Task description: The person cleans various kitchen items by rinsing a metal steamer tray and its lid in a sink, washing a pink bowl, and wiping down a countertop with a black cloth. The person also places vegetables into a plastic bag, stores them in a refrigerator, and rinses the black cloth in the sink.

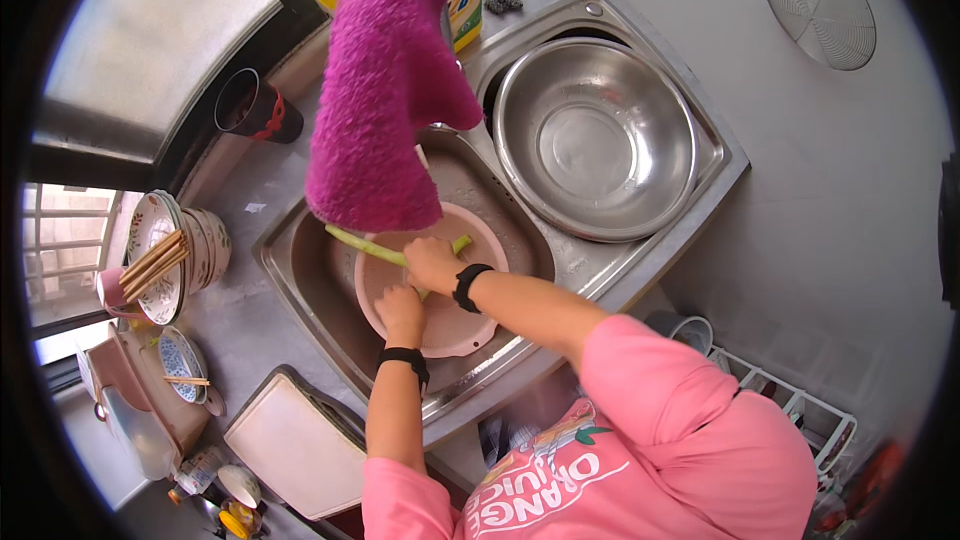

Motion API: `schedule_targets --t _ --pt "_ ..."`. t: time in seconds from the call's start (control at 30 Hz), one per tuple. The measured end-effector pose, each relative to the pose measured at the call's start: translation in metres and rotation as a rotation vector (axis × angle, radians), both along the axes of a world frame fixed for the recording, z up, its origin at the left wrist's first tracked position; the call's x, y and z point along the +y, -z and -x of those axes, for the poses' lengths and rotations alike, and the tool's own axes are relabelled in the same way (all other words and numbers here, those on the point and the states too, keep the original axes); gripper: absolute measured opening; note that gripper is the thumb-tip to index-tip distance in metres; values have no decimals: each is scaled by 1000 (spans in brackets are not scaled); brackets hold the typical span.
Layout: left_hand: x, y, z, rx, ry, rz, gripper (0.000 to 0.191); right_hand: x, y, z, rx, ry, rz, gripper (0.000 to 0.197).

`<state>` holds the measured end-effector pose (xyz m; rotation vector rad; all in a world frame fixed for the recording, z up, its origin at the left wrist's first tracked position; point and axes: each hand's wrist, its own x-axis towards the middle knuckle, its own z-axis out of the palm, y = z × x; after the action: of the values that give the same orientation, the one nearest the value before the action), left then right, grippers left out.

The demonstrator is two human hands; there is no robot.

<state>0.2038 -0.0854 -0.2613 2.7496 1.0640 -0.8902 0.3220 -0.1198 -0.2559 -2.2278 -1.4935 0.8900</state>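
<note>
In the left sink basin (pixel 315 270) sits a pink plastic colander (pixel 457 322). My right hand (pixel 433 264) is closed around a long pale-green vegetable stalk (pixel 364 244) above it. A short green piece (pixel 462 243) shows past the far side of this hand, and whether it belongs to the same stalk is hidden. My left hand (pixel 400 313) is just below and left, its fingers curled around a green stalk end (pixel 424 293) over the colander. Both wrists wear black bands.
A magenta fluffy towel (pixel 375 105) hangs over the basin's far side, covering the tap area. A steel bowl (pixel 600 139) fills the right basin. Stacked bowls (pixel 206 247) with chopsticks (pixel 155 266), a dark cup (pixel 259 109) and a cutting board (pixel 300 446) stand on the left.
</note>
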Motion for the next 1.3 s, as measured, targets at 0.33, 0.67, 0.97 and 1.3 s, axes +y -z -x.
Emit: schedule_targets --t 0.33,0.67,0.97,1.3 --pt "15 -169 40 -73 -457 629 30 -140 -132 -88 385 97 -640 18" --pt "-64 -162 -122 -548 -624 1196 32 -213 -113 -212 -247 194 -715 28" --pt "-115 -121 -160 -983 -429 858 43 -210 -91 -251 -262 -4 -309 49" --pt "8 -53 39 -301 -980 141 73 -145 -167 -163 -82 -276 -473 16"
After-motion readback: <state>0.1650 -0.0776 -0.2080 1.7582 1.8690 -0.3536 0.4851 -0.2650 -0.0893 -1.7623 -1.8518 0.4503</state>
